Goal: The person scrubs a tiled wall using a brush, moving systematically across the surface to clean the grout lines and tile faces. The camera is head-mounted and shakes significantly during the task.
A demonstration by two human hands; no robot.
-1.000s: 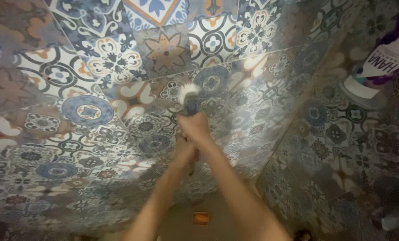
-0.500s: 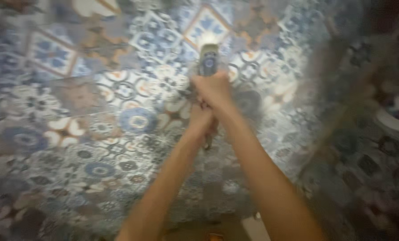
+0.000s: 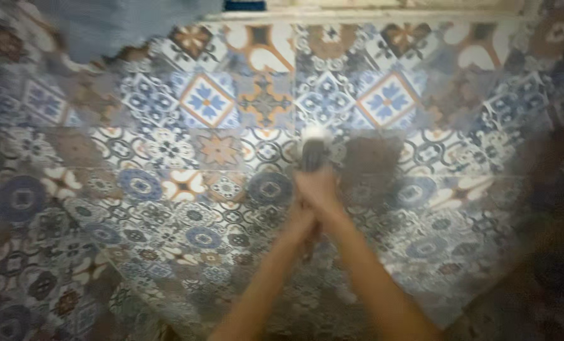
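Observation:
Both my hands grip the handle of a scrub brush [image 3: 313, 146] whose white bristle head presses against a wall of patterned blue, white and orange tiles [image 3: 206, 101]. My right hand [image 3: 320, 189] is the higher one, wrapped round the handle just below the brush head. My left hand [image 3: 302, 222] clasps the handle underneath it. Both forearms reach up from the bottom of the view. The picture is blurred.
The patterned tiles cover the whole wall ahead. A pale ledge [image 3: 383, 12] runs along the top edge, with a bluish cloth-like shape [image 3: 124, 22] at the upper left. The right side falls into dark shadow.
The view has swung upward and away from the right corner; the bottle seen at the right has left the frame. The brush moved up the wall, then sits lower in view now.

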